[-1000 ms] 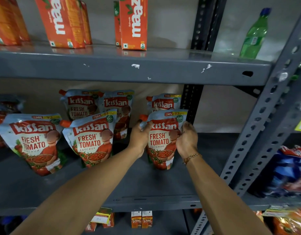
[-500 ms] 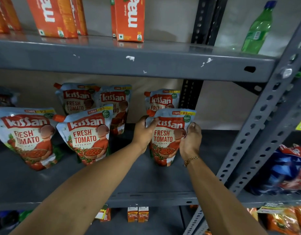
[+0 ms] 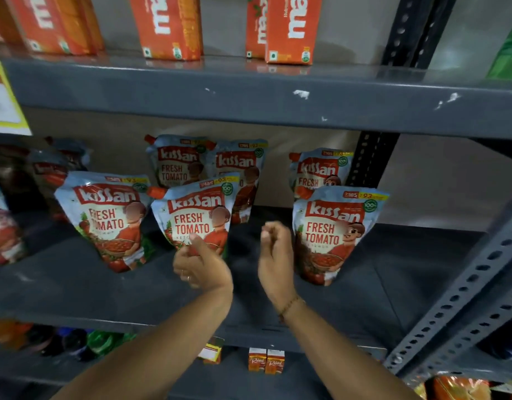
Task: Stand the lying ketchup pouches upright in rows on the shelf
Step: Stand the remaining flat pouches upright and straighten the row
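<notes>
Several ketchup pouches stand upright on the grey shelf (image 3: pixel 75 287). In the front row are a left pouch (image 3: pixel 104 217), a middle pouch (image 3: pixel 197 215) and a right pouch (image 3: pixel 332 232). Behind them stand three more: one (image 3: pixel 174 163), one (image 3: pixel 243 168) and one (image 3: pixel 318 171). My left hand (image 3: pixel 201 265) hovers in front of the middle pouch's lower part, fingers loosely curled, holding nothing. My right hand (image 3: pixel 275 255) hangs just left of the right pouch, fingers apart and empty, not touching it.
Orange juice cartons (image 3: pixel 168 27) line the shelf above. Darker pouches (image 3: pixel 47 174) sit blurred at far left. A perforated grey upright (image 3: pixel 465 301) bounds the right side. Small cartons (image 3: pixel 266 360) stand on the shelf below. A yellow-edged tag (image 3: pixel 3 102) hangs top left.
Both hands have let go of the right front pouch and pulled back leftward and toward me. That pouch now stands on its own. The view has shifted left.
</notes>
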A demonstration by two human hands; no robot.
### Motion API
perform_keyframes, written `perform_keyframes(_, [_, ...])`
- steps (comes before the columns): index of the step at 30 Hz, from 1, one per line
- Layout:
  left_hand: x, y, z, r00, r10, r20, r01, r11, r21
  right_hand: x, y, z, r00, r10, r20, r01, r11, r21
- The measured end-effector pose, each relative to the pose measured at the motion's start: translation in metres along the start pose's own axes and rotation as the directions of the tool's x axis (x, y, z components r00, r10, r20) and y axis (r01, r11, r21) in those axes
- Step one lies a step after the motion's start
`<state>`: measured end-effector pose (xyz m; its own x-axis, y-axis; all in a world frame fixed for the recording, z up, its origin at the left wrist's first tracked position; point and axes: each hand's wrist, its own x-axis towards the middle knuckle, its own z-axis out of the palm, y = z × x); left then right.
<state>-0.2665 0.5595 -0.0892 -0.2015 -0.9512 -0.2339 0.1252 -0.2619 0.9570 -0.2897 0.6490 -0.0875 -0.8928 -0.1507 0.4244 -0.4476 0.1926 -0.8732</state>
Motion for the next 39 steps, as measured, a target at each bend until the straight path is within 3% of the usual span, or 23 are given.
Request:
perform_keyframes(4, [0.030,0.022,-0.009,1.000,0.026,-0.017,-0.023,0.986,0.165,0.033,-0.025,0.040,0.956,0.241,0.170,-0.277,0.929,0.244])
perform_keyframes(8, [0.054,0.033,-0.013,0.969,0.215,0.124,-0.227,0.970,0.089,0.054,-0.034,0.057,0.886,0.399,0.237,-0.463,0.724,0.511])
perform_keyframes(10, [0.063,0.040,-0.015,0.942,0.264,0.208,-0.285,0.956,0.076,0.058,-0.032,0.060,0.859,0.442,0.257,-0.506,0.660,0.556])
perform_keyframes(18, [0.075,0.044,-0.011,0.903,0.304,0.303,-0.359,0.922,0.143,0.059,-0.031,0.064,0.845,0.469,0.255,-0.524,0.634,0.569])
perform_keyframes(24, [0.076,0.049,-0.010,0.896,0.281,0.345,-0.349,0.925,0.152,0.055,-0.028,0.063,0.905,0.384,0.183,-0.425,0.814,0.396])
perform_keyframes(28, [0.071,0.049,-0.003,0.906,0.242,0.346,-0.301,0.945,0.130,0.057,-0.026,0.055,0.914,0.388,0.122,-0.404,0.830,0.384])
perform_keyframes(34, [0.057,0.043,0.006,0.896,0.220,0.385,-0.277,0.956,0.097,0.054,-0.017,0.037,0.906,0.419,0.066,-0.400,0.792,0.461])
perform_keyframes(39, [0.045,0.036,0.014,0.881,0.213,0.423,-0.271,0.959,0.082,0.051,-0.017,0.025,0.891,0.449,0.076,-0.389,0.666,0.637])
